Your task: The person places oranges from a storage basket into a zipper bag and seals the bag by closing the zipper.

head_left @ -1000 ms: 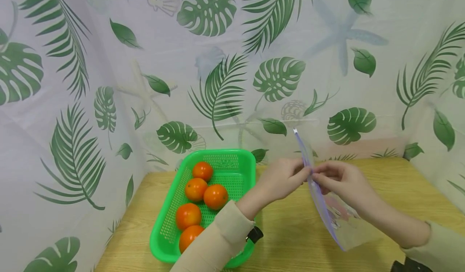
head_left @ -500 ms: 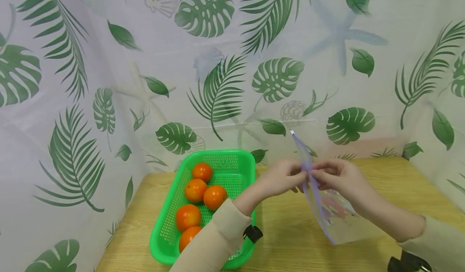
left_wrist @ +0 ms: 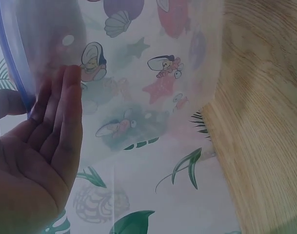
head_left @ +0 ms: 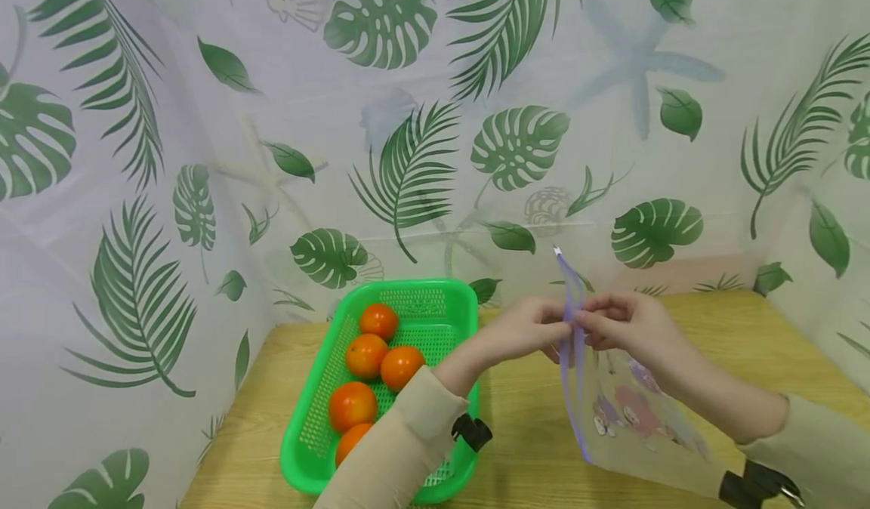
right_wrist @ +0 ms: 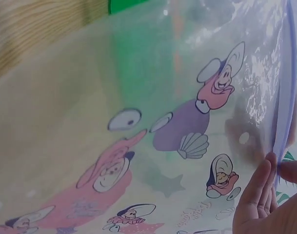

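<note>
Above the light wooden table (head_left: 530, 448), we hold up a clear plastic zip bag with pink and purple sea cartoons (head_left: 635, 418) and a purple strip along its top. Our left hand (head_left: 526, 331) pinches the purple strip from one side, and our right hand (head_left: 621, 324) pinches it from the other side. Both hands grip the bag, with the fingertips almost meeting at the strip. The strip stands nearly straight up and down, and the rest of the bag hangs off to the right, low over the table.

From the left wrist view, the fingers (left_wrist: 60, 112) lie flat against the bag (left_wrist: 138, 87), and the thumb comes round the purple edge. From the right wrist view, the fingertips (right_wrist: 260, 190) press the same purple edge of the bag (right_wrist: 153, 146) with the thumb.

To the left of our hands sits a bright green plastic basket with small holes (head_left: 435, 309). Five round orange fruits (head_left: 370, 377) lie inside it, close together. Our left sleeve crosses over the near corner of the basket. A white curtain with green leaves (head_left: 408, 116) hangs behind the table.
</note>
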A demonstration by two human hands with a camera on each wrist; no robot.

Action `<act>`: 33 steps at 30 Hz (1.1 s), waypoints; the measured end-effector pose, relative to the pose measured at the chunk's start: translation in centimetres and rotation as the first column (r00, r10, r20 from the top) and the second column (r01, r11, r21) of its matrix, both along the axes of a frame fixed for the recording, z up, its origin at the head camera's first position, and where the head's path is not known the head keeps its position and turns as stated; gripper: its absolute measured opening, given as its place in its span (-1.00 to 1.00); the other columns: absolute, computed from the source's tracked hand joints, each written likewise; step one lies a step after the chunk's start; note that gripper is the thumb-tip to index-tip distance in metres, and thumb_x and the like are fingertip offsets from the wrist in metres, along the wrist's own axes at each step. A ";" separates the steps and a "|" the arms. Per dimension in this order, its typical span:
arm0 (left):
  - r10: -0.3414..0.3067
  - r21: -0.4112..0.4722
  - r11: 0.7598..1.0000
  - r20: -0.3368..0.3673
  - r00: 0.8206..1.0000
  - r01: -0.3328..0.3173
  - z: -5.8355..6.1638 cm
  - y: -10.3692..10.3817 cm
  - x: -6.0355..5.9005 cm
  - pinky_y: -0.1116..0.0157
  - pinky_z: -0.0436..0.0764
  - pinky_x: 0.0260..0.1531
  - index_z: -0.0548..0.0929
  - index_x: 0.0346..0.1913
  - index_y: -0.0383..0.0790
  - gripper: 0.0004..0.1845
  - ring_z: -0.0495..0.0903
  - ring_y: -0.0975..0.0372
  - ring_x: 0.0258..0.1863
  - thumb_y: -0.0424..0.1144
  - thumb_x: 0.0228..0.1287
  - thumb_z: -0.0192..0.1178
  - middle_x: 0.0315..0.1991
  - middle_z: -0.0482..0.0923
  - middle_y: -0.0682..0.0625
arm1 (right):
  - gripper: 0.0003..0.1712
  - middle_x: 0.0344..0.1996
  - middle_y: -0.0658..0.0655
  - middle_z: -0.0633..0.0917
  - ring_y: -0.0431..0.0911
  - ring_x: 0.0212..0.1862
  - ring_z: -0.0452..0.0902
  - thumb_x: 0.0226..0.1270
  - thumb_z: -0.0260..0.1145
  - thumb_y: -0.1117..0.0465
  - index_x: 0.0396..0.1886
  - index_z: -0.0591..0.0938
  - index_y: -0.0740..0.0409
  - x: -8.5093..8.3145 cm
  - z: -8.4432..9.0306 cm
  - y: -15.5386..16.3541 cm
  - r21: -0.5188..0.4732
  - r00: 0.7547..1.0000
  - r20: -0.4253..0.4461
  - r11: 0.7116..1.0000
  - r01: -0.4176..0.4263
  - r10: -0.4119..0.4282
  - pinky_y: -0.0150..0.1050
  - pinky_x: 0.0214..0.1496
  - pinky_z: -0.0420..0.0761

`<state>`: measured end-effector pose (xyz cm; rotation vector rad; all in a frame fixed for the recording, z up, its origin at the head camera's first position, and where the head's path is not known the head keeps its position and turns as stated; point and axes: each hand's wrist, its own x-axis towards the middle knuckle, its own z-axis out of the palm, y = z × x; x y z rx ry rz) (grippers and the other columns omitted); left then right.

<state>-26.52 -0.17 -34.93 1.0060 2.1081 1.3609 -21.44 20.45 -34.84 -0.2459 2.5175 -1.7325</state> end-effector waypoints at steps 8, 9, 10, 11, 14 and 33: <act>0.065 -0.016 0.998 0.014 0.998 -0.065 -0.3 0.0 -0.1 0.38 0.77 -0.34 0.73 -0.04 -0.51 -0.62 0.77 0.17 -0.46 -0.24 0.68 0.01 -0.18 0.76 -0.42 | -0.54 -0.22 -0.02 0.84 -0.28 -0.29 0.75 0.57 0.31 0.23 0.22 0.55 0.55 -0.4 -0.3 0.0 -0.001 1.000 -0.011 1.000 0.006 -0.006 -0.32 -0.16 0.80; 0.074 -0.020 0.997 0.014 0.997 -0.074 -0.4 0.0 -0.1 0.38 0.77 -0.36 0.73 -0.09 -0.51 -0.62 0.78 0.15 -0.46 -0.25 0.68 0.02 -0.21 0.76 -0.41 | -0.55 -0.25 -0.03 0.83 -0.28 -0.30 0.75 0.56 0.31 0.24 0.20 0.55 0.55 -0.4 -0.4 0.1 -0.002 1.000 -0.015 1.000 0.006 -0.006 -0.31 -0.17 0.80; 0.082 -0.024 0.996 0.015 0.997 -0.081 -0.5 0.0 -0.1 0.38 0.77 -0.36 0.73 -0.12 -0.51 -0.62 0.78 0.14 -0.47 -0.26 0.67 0.01 -0.24 0.76 -0.41 | -0.56 -0.27 -0.04 0.82 -0.27 -0.31 0.74 0.56 0.30 0.25 0.19 0.55 0.56 -0.5 -0.4 0.1 0.000 1.000 -0.021 1.000 0.005 -0.005 -0.31 -0.18 0.80; 0.088 -0.029 0.996 0.015 0.996 -0.088 -0.5 0.0 -0.1 0.38 0.76 -0.37 0.73 -0.16 -0.51 -0.62 0.77 0.14 -0.47 -0.28 0.66 0.01 -0.25 0.77 -0.40 | -0.58 -0.30 -0.04 0.80 -0.27 -0.32 0.74 0.56 0.30 0.26 0.17 0.56 0.56 -0.5 -0.4 0.2 0.001 1.000 -0.026 1.000 0.003 -0.003 -0.30 -0.19 0.80; 0.119 -0.053 0.992 0.031 0.992 -0.117 -0.8 -0.1 -0.3 0.38 0.76 -0.39 0.74 -0.22 -0.49 -0.62 0.74 0.22 -0.50 -0.28 0.64 0.01 -0.32 0.77 -0.35 | -0.58 -0.30 -0.01 0.79 -0.26 -0.34 0.74 0.55 0.28 0.28 0.16 0.55 0.59 -0.7 -0.4 0.5 0.014 0.999 -0.040 1.000 0.006 -0.005 -0.29 -0.20 0.81; 0.214 -0.154 0.965 0.007 0.977 -0.210 -2.0 -1.4 -1.3 0.32 0.77 -0.45 0.77 -0.27 -0.48 -0.64 0.78 0.14 -0.52 -0.30 0.60 0.07 -0.38 0.80 -0.32 | -0.52 -0.23 0.27 0.85 -0.29 -0.42 0.75 0.52 0.27 0.32 0.18 0.50 0.71 -2.2 -0.4 3.0 0.125 0.999 -0.017 0.991 0.045 -0.044 -0.35 -0.25 0.80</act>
